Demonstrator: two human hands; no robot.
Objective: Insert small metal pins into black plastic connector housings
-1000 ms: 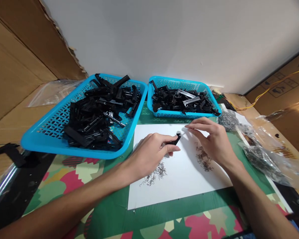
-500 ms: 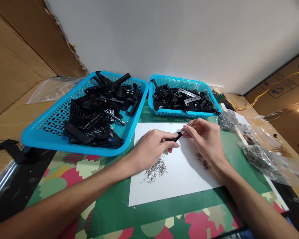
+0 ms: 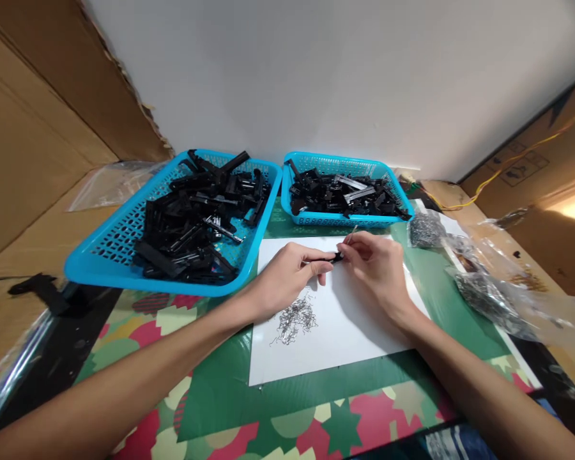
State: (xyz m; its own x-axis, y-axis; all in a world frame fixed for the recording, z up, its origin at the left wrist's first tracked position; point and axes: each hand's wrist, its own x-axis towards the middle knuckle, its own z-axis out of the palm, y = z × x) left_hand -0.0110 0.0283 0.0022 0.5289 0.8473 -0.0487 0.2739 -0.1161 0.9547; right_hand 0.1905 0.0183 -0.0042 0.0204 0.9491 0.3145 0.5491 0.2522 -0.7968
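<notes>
two blue baskets (image 3: pixel 100 268), plastic bags (image 3: pixel 503 300)

One head-worn camera looked forward and down from the desk's (image 3: pixel 211 396) near edge toward its far edge and the wall (image 3: pixel 316 76), close above the work.

no readable text, cardboard box (image 3: pixel 522 167) markings illegible

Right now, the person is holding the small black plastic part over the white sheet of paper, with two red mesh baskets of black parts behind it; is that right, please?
Not quite: the two mesh baskets are blue, not red, as the head view shows. The rest holds: the left hand and right hand hold the small black plastic part over the white sheet of paper, with the baskets of black parts behind it.
</notes>
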